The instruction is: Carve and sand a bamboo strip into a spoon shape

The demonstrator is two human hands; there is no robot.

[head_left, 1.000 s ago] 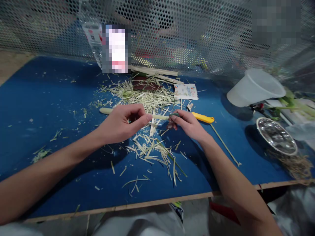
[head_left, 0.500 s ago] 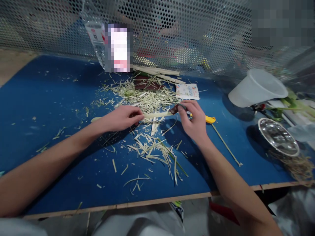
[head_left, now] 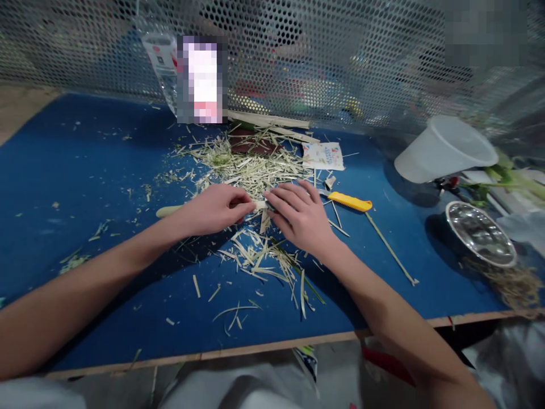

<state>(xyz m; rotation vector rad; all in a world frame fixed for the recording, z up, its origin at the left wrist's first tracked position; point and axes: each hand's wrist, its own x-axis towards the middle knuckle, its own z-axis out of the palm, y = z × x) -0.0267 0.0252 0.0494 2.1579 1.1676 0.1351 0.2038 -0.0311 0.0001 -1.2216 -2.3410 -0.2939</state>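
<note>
A pale, flat plant strip (head_left: 169, 211) lies crosswise over the blue table, its left end showing beyond my wrist. My left hand (head_left: 216, 209) is closed in a pinch on this strip. Over its right end bends my right hand (head_left: 301, 217), fingers together and pressing down. The folded dark brown sheet, like sandpaper, seen in that hand earlier is now mostly hidden beneath the fingers. Thin pale shavings (head_left: 258, 167) are heaped behind both hands and scattered in front. Just right of my right hand lies a yellow-handled cutter knife (head_left: 349, 201).
Behind the shavings are a brown sheet (head_left: 255, 143) and a white printed packet (head_left: 322, 155). A bottle (head_left: 159, 62) and a blurred-out screen (head_left: 203, 79) stand against the perforated metal panel (head_left: 272, 34). At right are a tilted plastic cup (head_left: 440, 150) and a metal bowl (head_left: 481, 234).
My right hand has moved left along the strip, close to my left hand, and its fingers now cover the brown sheet. The cutter knife shows more fully. My left hand keeps its pinch.
</note>
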